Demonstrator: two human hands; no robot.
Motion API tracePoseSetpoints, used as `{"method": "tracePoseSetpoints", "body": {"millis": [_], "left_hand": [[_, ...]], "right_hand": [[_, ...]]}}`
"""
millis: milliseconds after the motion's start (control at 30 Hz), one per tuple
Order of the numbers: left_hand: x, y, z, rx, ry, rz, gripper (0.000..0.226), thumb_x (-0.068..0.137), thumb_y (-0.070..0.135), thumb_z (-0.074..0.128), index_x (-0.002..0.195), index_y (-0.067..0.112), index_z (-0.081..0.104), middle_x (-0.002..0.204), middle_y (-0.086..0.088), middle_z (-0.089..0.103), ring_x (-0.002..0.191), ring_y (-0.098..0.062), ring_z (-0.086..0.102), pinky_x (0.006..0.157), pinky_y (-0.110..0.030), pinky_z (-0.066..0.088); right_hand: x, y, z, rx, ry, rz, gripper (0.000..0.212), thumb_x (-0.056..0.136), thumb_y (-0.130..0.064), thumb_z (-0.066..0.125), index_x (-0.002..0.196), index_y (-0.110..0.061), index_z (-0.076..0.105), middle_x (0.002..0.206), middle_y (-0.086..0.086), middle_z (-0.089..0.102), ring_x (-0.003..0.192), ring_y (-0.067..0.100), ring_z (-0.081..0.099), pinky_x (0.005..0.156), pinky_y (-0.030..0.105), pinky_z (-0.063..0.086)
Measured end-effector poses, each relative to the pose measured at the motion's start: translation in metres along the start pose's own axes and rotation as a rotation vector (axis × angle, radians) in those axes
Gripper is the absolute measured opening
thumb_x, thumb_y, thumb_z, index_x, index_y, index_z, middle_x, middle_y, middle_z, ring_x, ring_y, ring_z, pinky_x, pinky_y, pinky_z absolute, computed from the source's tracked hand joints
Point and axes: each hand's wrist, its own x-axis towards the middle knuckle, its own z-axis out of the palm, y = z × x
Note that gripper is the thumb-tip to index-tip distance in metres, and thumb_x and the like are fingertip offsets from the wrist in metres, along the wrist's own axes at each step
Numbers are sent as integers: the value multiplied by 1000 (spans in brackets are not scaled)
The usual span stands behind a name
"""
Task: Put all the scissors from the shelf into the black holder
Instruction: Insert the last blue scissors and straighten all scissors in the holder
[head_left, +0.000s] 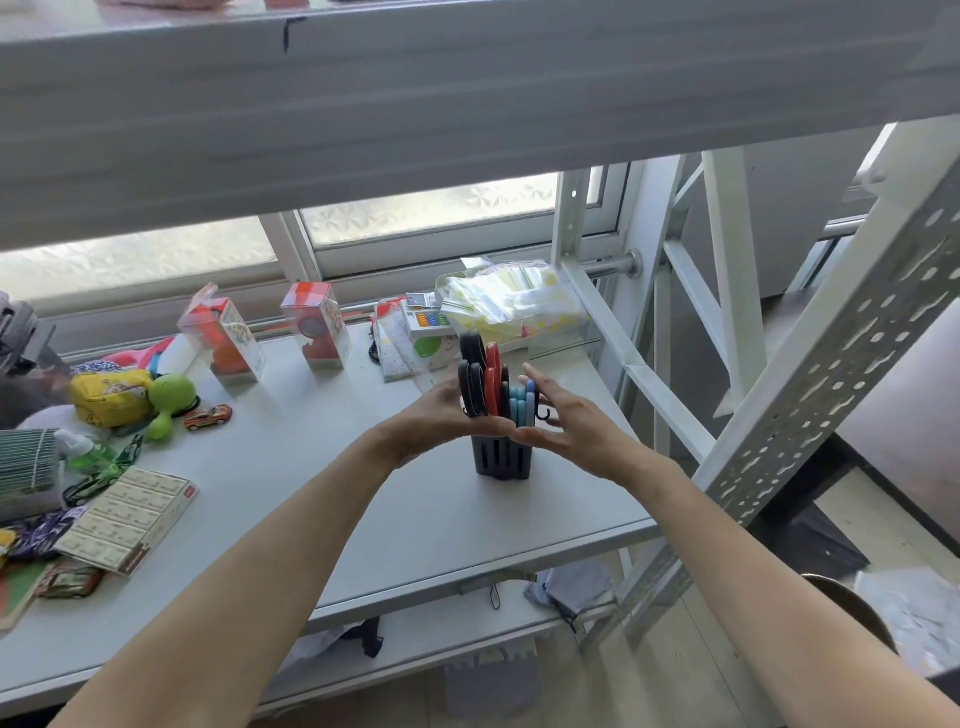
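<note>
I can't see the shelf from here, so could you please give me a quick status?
Left hand and right hand cupping scissors standing in black slotted holder. Nothing blocking.

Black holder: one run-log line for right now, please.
black holder upright on shelf | scissors inside, handles up | left hand, right hand cupping them
</note>
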Motion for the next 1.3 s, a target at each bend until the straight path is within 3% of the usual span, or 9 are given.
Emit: {"method": "tracePoseSetpoints", "body": {"millis": [67,167,333,633,767,833,1000,1133,1300], "left_hand": [[-1,-2,-4,9,66,15,92,68,44,82,146,25,35,139,2,53,131,-16,51,114,-43,38],[-1,-3,-5,1,114,31,97,63,51,84,142,27,34,137,0,54,133,-22,49,112,-47,41],[0,0,1,39,187,52,72,81,22,78,136,27,32,119,16,49,127,-14,43,93,-18,41],[-5,-21,8,259,149,58,85,74,27,83,145,22,37,145,0,40,128,-14,40,112,-41,39],[-12,-42,22,113,283,35,95,76,19,82,148,28,22,140,2,42,119,-13,49,86,-18,48],[-13,-47,25,24,349,15,97,81,17,78,153,26,14,131,6,45,113,-14,56,83,-19,50],[-7,-57,29,75,328,-61,48,87,17,70,132,11,53,126,-8,63,116,-28,63,96,-40,54],[-2,-65,41,93,355,-109,38,88,11,67,125,11,60,113,-8,71,108,-24,68,97,-41,53],[4,-70,44,106,484,-106,45,88,12,67,132,16,58,109,-8,73,97,-19,70,92,-33,54]], "right_hand": [[-2,2,5,93,21,12,83,87,-34,68,152,-33,16,154,3,38,138,17,39,113,40,39],[0,0,6,181,21,13,77,89,-24,68,150,-34,23,150,3,43,136,14,42,112,40,40],[4,1,0,196,-38,18,77,89,-21,69,150,-35,25,152,1,41,140,12,36,110,28,38],[5,1,0,210,-38,27,86,86,-22,72,152,-38,19,152,1,40,136,15,43,102,22,39],[0,3,10,293,18,86,108,79,-21,79,153,-38,3,154,4,35,134,21,45,102,27,43],[-4,11,16,236,82,154,111,76,-29,81,154,-32,2,150,7,39,126,23,52,98,31,46],[-10,17,40,68,58,253,63,87,-25,70,142,-24,40,126,7,60,93,20,63,85,34,52],[-3,13,56,82,116,238,61,87,-10,64,142,-24,40,113,10,66,91,25,64,90,45,53],[12,11,62,35,144,179,62,88,1,54,143,-24,39,112,9,66,93,26,60,85,38,52]]}}
